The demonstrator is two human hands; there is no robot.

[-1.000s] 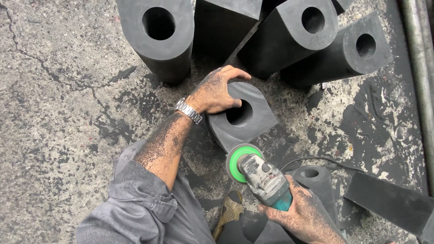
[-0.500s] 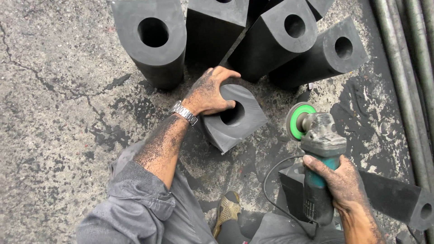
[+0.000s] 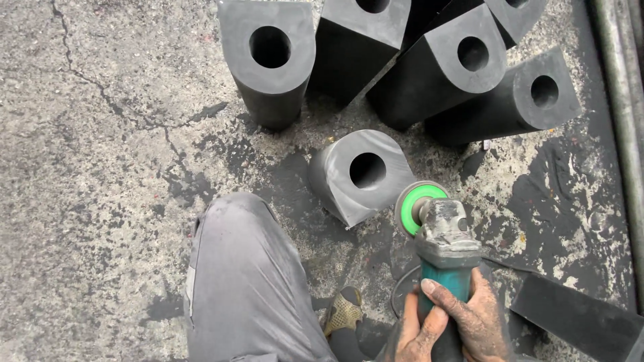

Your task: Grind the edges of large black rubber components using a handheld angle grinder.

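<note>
Angle grinder (image 3: 443,248): teal body and dusty grey head, low and right of centre, held out over the concrete floor (image 3: 100,167) and pointing away from us.
Green disc (image 3: 416,204): on the grinder's nose, just beside the lower right edge of the nearest block; we cannot tell whether it touches.
Right hand (image 3: 479,322): fingers curled tight round the teal handle.
Left hand (image 3: 419,332): fingers closed on the same handle from the other side, as far as we can see at the frame's bottom edge.
Nearest rubber block (image 3: 349,181): black, D-shaped, one round bore facing up at us, standing alone with no hand on it.
Step in hand: as we read it, the disc is being lined up at that block's edge.
Next move calls for: a firm two-handed hold and a light touch, since nothing steadies the block.
Count: one grinder, one disc, two hands; six bored blocks in all, five of them clustered behind (image 3: 268,53), some cut off by the frame.
Around us: our grey trouser knee (image 3: 248,281), a black cable (image 3: 402,285), a flat black slab (image 3: 577,315) and a grey pipe (image 3: 620,100) at the right.
</note>
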